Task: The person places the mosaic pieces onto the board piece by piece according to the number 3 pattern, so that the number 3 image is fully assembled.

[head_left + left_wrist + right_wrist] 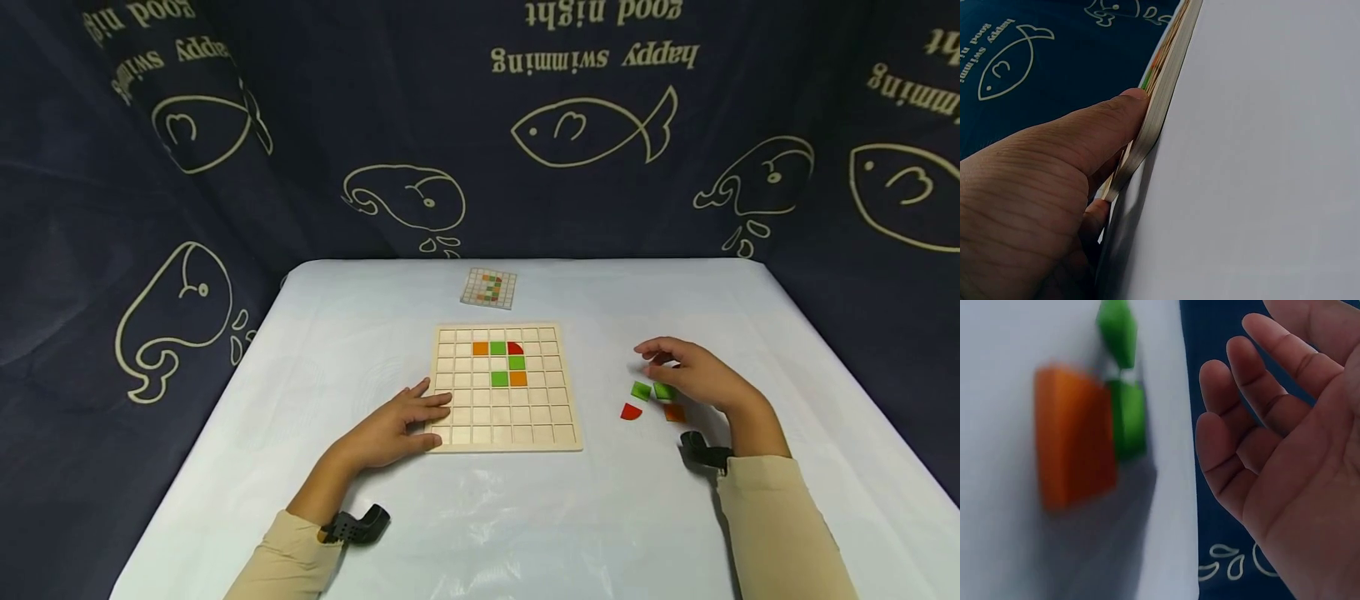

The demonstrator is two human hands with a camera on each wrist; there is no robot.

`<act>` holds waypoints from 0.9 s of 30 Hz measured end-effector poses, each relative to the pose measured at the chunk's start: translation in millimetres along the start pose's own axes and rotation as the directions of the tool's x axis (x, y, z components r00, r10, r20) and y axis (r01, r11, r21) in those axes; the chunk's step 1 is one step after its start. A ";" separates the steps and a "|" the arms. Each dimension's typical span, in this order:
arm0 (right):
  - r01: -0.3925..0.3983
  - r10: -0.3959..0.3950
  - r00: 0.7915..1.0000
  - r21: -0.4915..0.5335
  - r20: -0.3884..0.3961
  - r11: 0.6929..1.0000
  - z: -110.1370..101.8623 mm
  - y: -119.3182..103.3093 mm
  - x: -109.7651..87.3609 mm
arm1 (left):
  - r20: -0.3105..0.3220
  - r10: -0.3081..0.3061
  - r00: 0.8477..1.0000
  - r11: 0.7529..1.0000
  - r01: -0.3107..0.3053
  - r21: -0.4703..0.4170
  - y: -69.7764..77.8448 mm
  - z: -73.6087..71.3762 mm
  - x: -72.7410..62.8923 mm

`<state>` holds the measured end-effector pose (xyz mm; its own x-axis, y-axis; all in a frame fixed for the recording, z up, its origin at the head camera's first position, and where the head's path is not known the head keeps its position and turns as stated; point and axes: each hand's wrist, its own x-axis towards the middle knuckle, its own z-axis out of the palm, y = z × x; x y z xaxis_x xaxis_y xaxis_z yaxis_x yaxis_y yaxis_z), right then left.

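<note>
A wooden grid board (480, 421) lies on the table, with orange, green and red tiles set in its upper squares, among them a red quarter-round tile (514, 348). My left hand (397, 427) rests on its near left corner, fingers spread and thumb along the edge. In the left wrist view the thumb (1110, 122) touches the board's side (1169, 81). Right of the board, my right hand (693, 373) hovers over loose tiles, fingers loosely bent and holding nothing. Beneath and beside it lie two green tiles (641, 391), an orange tile (1082, 437) and a red quarter-round tile (631, 412).
Behind the board lies a small pattern card (488, 288) showing a coloured tile figure on a grid. A white cloth (510, 525) covers the table. Dark blue curtains (480, 108) printed with fish hang around the back and sides.
</note>
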<state>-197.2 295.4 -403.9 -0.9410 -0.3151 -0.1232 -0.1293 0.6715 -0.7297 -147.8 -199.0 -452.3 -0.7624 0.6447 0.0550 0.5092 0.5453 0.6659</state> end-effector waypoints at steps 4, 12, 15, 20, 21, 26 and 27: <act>-0.031 0.031 1.000 -0.001 0.001 1.000 -3.4 8.8 -7.6 | -0.001 0.006 1.000 1.000 -0.006 0.000 0.3 0.0 0.3; -0.034 0.034 0.999 0.005 -0.003 0.999 -4.3 20.7 -12.5 | 0.000 0.011 1.000 1.000 -0.011 -0.002 1.6 0.6 0.5; -0.033 0.033 0.999 -0.003 -0.016 0.999 -4.9 24.4 -14.3 | -0.002 0.016 1.000 1.000 -0.016 0.000 1.7 0.4 0.3; -0.028 0.028 1.000 -0.016 -0.012 0.999 -6.2 33.4 -16.9 | -0.003 0.001 1.000 1.000 -0.001 -0.002 0.7 0.4 0.4; -0.026 0.026 1.000 -0.019 -0.004 0.999 -6.2 35.3 -17.2 | -0.004 -0.003 1.000 1.000 0.003 -0.002 0.7 0.4 0.5; -0.026 0.026 0.999 -0.030 0.027 0.999 -5.3 41.5 -18.9 | -0.002 -0.010 1.000 1.000 0.010 -0.011 2.4 -0.4 0.2; -0.026 0.027 0.999 -0.033 0.030 0.999 -5.0 42.2 -19.4 | -0.001 -0.010 1.000 1.000 0.010 -0.009 2.3 -0.2 0.2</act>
<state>-186.0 333.2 -428.9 -0.9344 -0.3168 -0.1628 -0.1152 0.7014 -0.7034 -146.8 -197.8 -450.6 -0.7680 0.6385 0.0493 0.4979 0.5469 0.6730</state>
